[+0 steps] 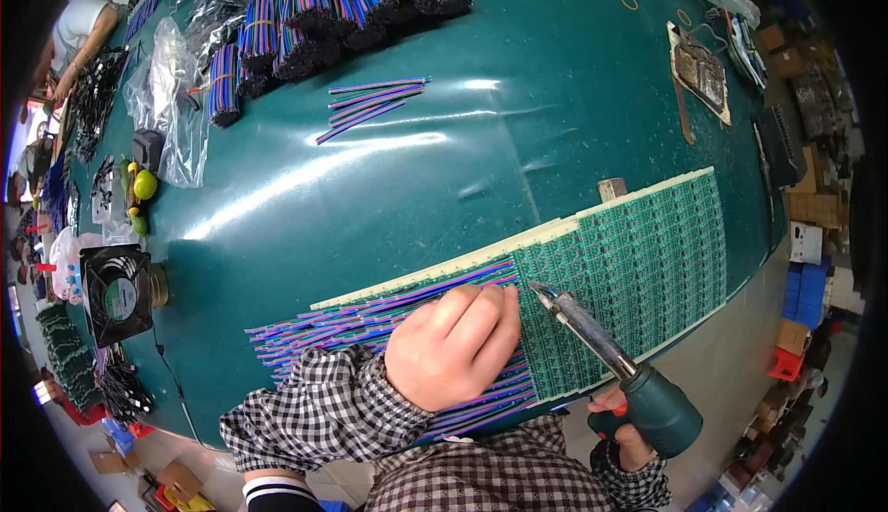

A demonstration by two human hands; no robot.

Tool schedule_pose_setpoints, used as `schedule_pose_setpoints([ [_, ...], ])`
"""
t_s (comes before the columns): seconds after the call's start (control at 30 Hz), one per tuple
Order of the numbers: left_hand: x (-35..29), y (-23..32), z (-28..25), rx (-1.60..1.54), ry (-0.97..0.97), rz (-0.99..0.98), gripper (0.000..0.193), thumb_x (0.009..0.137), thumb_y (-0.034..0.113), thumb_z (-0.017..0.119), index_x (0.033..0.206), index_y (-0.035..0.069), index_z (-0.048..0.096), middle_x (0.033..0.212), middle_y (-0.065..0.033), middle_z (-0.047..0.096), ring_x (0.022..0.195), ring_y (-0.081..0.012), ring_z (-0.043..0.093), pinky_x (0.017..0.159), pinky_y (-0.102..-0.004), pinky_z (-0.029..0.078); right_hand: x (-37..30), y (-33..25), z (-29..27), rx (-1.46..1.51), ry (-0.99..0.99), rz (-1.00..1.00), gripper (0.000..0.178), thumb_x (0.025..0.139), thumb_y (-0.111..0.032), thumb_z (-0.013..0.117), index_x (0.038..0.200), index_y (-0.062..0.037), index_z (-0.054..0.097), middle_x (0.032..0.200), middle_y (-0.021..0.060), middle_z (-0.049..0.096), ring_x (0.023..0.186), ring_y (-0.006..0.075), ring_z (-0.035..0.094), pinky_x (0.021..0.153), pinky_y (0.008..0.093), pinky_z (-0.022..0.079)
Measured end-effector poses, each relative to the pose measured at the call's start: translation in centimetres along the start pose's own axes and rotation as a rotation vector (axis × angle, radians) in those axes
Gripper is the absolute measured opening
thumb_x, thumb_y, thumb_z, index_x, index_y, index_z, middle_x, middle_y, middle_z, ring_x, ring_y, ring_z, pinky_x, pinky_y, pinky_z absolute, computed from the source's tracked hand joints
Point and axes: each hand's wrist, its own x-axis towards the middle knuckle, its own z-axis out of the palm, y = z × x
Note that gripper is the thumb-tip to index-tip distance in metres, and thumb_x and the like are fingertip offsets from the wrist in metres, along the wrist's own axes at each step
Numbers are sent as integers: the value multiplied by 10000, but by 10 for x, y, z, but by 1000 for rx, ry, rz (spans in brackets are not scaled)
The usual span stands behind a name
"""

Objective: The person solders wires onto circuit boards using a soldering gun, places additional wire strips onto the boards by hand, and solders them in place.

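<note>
A large panel of small green circuit boards (638, 271) lies on the table in front of me. Along its left part run many short ribbon cables (324, 327) in blue, pink and black, their ends at a row of the boards. My left hand (453, 341) is closed over these cables, thumb and fingertips pinching a cable end at the panel; the fingers partly hide it. My right hand (624, 424) grips a dark green gun-shaped soldering iron (615, 359). Its tip points up and left, close to the left fingertips and over the boards; whether it touches cannot be told.
Bundles of ribbon cable (305, 3) stand at the far side, with a few loose cables (370, 105) nearer. A black fan (116, 295) sits left. A small block (611, 189) touches the panel's far edge. A stained tray (700, 73) lies far right. Another person (83, 31) is at far left.
</note>
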Motion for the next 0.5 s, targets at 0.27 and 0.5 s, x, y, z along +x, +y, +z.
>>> schedule_pose_setpoints([
  [0.27, -2, -2, 5, 31, 20, 18, 353, 722, 83, 700, 1053, -38, 726, 999, -105, 656, 863, -210, 659, 709, -292, 557, 23, -36, 17, 34, 110, 68, 491, 769, -517, 847, 994, -82, 818, 936, 23, 780, 881, 247, 676, 835, 389, 532],
  [0.5, 0, 1, 2, 6, 12, -3, 389, 692, 56, 709, 1065, -51, 739, 999, -118, 664, 825, -218, 657, 704, -309, 565, 24, -33, 17, 68, 100, 72, 455, 769, -464, 873, 973, -63, 808, 959, 39, 774, 885, 250, 676, 817, 381, 530],
])
